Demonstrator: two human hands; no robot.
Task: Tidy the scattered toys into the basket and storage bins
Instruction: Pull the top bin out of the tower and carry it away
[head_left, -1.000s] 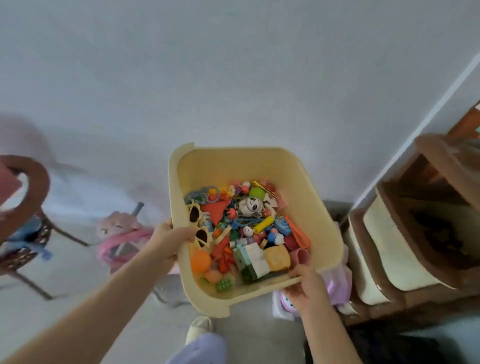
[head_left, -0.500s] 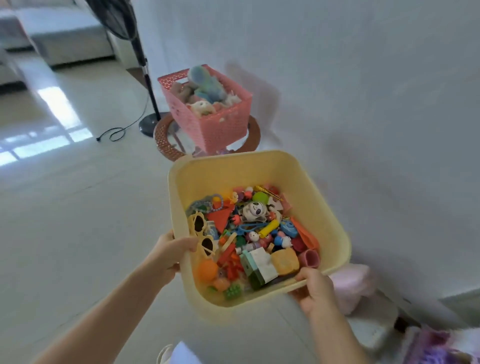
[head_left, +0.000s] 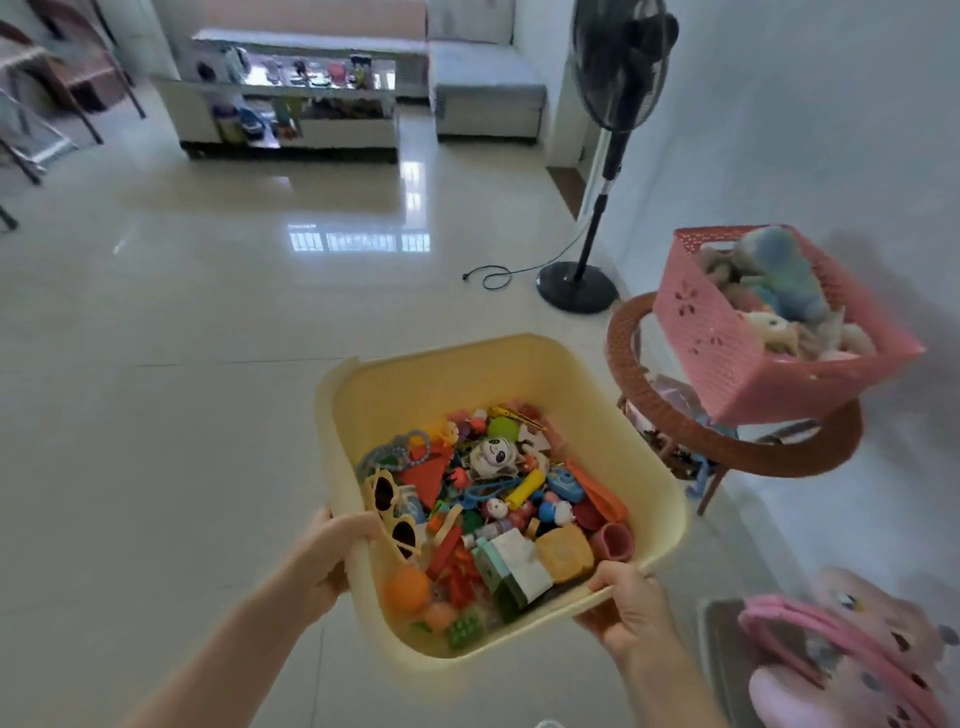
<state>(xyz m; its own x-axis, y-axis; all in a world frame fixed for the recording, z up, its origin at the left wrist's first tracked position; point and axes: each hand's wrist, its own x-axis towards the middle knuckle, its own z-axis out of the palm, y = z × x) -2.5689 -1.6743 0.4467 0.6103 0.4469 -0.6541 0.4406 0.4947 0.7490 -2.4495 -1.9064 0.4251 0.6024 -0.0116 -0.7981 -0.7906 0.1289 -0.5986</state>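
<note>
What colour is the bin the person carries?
Pale yellow bin, clearest in the head view.

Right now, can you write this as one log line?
left hand: grips yellow plastic bin rim | right hand: grips rim | bin: full of small toys, carried above floor

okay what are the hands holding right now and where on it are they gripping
Both hands hold the yellow bin of small toys. The left hand grips its left rim; the right hand grips the near rim at the right corner.
</note>
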